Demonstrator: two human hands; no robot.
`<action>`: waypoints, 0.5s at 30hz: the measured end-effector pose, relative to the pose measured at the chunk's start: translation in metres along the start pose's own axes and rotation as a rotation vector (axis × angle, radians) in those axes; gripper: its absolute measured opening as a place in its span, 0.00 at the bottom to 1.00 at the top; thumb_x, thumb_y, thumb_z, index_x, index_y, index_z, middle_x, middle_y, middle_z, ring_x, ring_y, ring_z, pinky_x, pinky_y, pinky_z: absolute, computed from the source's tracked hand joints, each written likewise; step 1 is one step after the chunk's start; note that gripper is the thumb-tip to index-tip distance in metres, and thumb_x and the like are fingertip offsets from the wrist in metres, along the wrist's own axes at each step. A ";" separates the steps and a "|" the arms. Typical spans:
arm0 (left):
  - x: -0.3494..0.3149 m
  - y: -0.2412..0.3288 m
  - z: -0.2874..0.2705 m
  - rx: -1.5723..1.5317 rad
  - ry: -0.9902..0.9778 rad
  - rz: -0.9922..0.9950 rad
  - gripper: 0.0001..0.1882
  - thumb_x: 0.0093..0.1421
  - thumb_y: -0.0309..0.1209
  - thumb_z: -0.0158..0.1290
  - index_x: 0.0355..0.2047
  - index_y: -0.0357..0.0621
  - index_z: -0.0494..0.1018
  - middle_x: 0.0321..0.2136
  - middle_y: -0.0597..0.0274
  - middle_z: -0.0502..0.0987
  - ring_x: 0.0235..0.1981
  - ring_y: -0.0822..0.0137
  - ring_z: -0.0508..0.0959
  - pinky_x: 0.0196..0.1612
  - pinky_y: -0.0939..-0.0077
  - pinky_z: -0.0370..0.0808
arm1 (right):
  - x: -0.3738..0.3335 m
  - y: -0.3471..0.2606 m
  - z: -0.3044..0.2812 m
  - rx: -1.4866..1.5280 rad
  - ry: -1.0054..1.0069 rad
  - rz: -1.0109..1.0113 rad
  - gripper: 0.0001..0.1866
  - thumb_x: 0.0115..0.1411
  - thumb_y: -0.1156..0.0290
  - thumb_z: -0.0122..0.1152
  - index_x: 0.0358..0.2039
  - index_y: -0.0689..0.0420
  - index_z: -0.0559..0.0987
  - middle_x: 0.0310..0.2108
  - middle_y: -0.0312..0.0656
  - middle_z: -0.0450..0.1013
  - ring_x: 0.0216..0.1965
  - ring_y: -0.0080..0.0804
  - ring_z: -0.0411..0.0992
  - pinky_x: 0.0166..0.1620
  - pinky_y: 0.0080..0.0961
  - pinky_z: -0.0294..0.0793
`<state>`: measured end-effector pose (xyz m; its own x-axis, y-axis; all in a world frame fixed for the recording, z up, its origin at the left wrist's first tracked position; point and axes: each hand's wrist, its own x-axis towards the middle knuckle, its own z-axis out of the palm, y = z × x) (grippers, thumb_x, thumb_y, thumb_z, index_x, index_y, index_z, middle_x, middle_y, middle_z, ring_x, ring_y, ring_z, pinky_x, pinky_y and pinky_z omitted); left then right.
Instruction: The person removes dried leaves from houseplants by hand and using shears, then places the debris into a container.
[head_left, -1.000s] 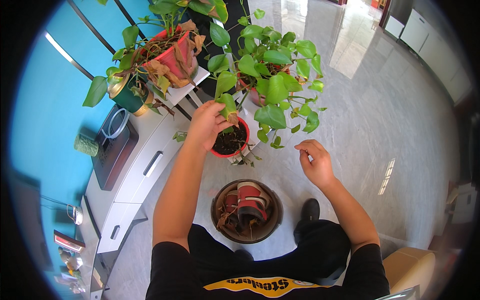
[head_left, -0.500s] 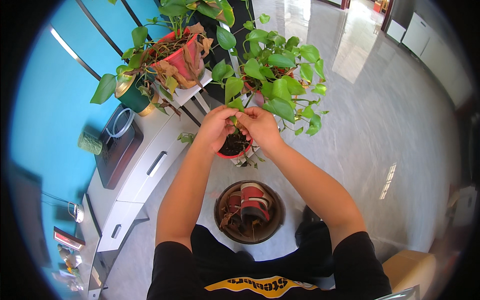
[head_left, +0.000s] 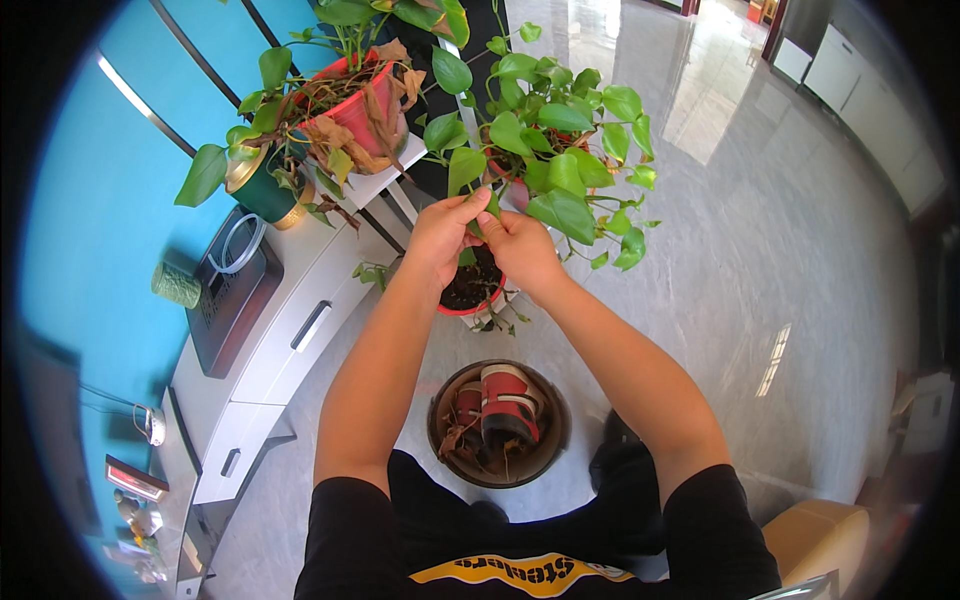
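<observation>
Close together above a red pot of dark soil [head_left: 466, 293], both of my hands are closed on one green leaf [head_left: 493, 204] of a trailing houseplant. My left hand [head_left: 445, 236] pinches it from the left, thumb on top. From the right, my right hand [head_left: 522, 252] grips the same leaf with thumb and fingers. The leaf is mostly covered by my fingers, and where its stem joins cannot be seen. Just beyond my hands spreads a bushy plant with heart-shaped leaves [head_left: 565, 213].
Below my hands, a round brown bin [head_left: 557, 447] on the floor holds red shoes [head_left: 508, 398] and dry leaves. At upper left, another red pot [head_left: 362, 118] with withered leaves sits on a white stand. A white drawer cabinet [head_left: 280, 352] runs along the left, carrying a dark tray [head_left: 235, 310].
My left thumb has moved up onto the leaf, and my right hand has shifted slightly downward. Both hands stay closed on the leaf over the soil pot.
</observation>
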<state>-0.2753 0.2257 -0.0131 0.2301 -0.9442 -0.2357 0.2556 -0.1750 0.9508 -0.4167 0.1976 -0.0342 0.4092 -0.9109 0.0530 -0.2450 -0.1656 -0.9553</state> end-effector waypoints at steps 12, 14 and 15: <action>-0.003 -0.008 0.002 0.011 0.047 0.041 0.21 0.65 0.42 0.63 0.44 0.34 0.79 0.36 0.57 0.83 0.36 0.66 0.82 0.44 0.70 0.81 | -0.028 -0.001 -0.016 -0.436 -0.294 -0.799 0.08 0.66 0.69 0.58 0.33 0.60 0.77 0.30 0.50 0.77 0.35 0.52 0.77 0.40 0.49 0.76; 0.006 -0.008 0.000 -0.001 0.130 0.051 0.19 0.67 0.39 0.61 0.42 0.31 0.78 0.36 0.50 0.83 0.33 0.61 0.84 0.37 0.69 0.84 | -0.056 -0.004 0.020 -0.254 -0.353 -1.011 0.05 0.65 0.70 0.60 0.34 0.56 0.80 0.34 0.44 0.78 0.40 0.45 0.77 0.41 0.43 0.78; 0.002 -0.007 0.001 -0.006 0.079 0.026 0.20 0.67 0.40 0.61 0.44 0.31 0.77 0.36 0.49 0.83 0.34 0.61 0.85 0.38 0.68 0.84 | -0.062 -0.005 0.024 -0.273 -0.349 -0.960 0.05 0.66 0.69 0.60 0.35 0.55 0.80 0.34 0.44 0.78 0.40 0.45 0.77 0.42 0.42 0.78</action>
<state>-0.2778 0.2250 -0.0195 0.3104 -0.9233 -0.2262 0.2540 -0.1487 0.9557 -0.4199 0.2634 -0.0393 0.7559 -0.2008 0.6231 0.1435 -0.8778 -0.4570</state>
